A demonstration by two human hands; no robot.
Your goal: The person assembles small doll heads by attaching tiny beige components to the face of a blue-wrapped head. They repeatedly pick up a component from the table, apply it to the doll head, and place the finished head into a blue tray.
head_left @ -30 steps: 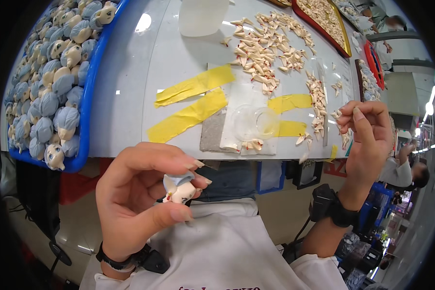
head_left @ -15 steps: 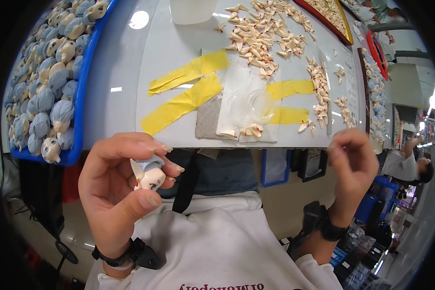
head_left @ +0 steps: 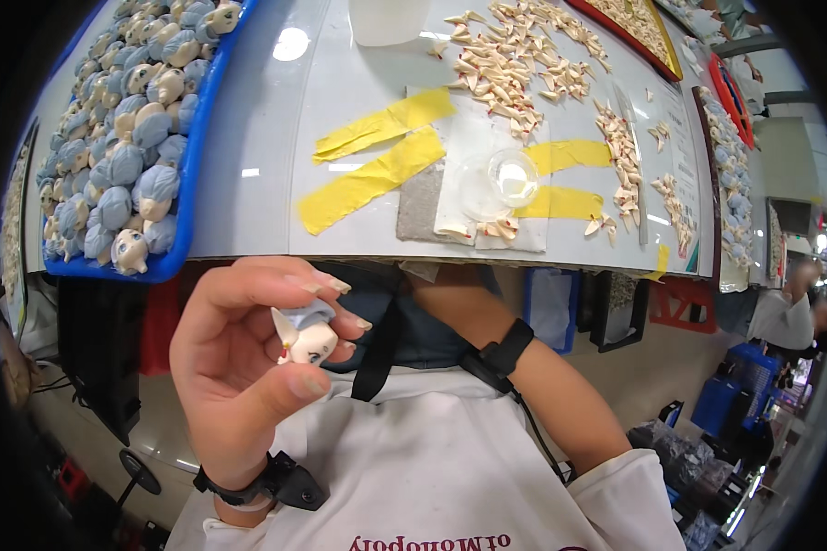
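Note:
My left hand [head_left: 234, 358] pinches a small doll head [head_left: 311, 342] between thumb and fingers, in front of the table edge. The head has light-blue hair and painted eyes, and a pale pointed ear [head_left: 284, 326] with a red tip at its base stands out from its side. My right hand [head_left: 450, 301] reaches in below the table edge, near my lap. Its fingers are hidden there. Beyond the hands, a small round clear dish [head_left: 513, 176] rests on a white sheet [head_left: 459, 174], with a few pointed pieces [head_left: 498, 228] beside it.
At the left, a blue tray [head_left: 186, 207] holds many similar heads. Heaps of pointed pieces [head_left: 505, 78] cover the far table. Yellow tape strips [head_left: 372, 184] lie on both sides of the sheet. A translucent container [head_left: 389, 20] stands at the back. Another person [head_left: 786, 312] is far right.
My right hand has moved from above the table's right front edge, left and down beneath the edge. My left hand still holds the doll head; the whole view has shifted somewhat.

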